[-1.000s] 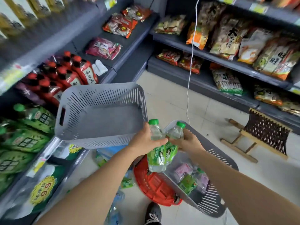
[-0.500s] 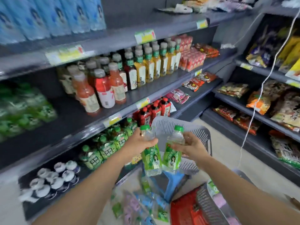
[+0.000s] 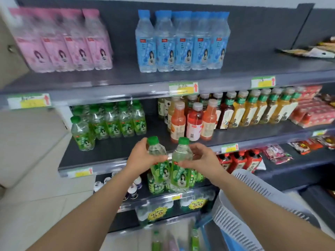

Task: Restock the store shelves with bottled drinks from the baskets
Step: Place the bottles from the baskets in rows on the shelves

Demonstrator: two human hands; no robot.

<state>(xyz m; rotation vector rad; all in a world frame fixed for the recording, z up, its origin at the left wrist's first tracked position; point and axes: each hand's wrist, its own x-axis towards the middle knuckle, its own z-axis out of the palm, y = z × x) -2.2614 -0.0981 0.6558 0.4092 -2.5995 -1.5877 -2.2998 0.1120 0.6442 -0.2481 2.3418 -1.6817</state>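
Before the middle shelf (image 3: 112,154), both arms reach forward.
Left grip (image 3: 143,156) curls round the left bottle (image 3: 155,151), right grip (image 3: 201,158) round the right bottle (image 3: 181,154); green labels blurred; a tag (image 3: 197,203) below that shelf reads 9.9.

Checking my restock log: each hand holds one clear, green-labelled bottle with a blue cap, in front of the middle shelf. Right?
Not quite. The head view shows green caps, not blue: the left hand grips one clear green-labelled bottle and the right hand a second bottle, in front of the middle shelf.
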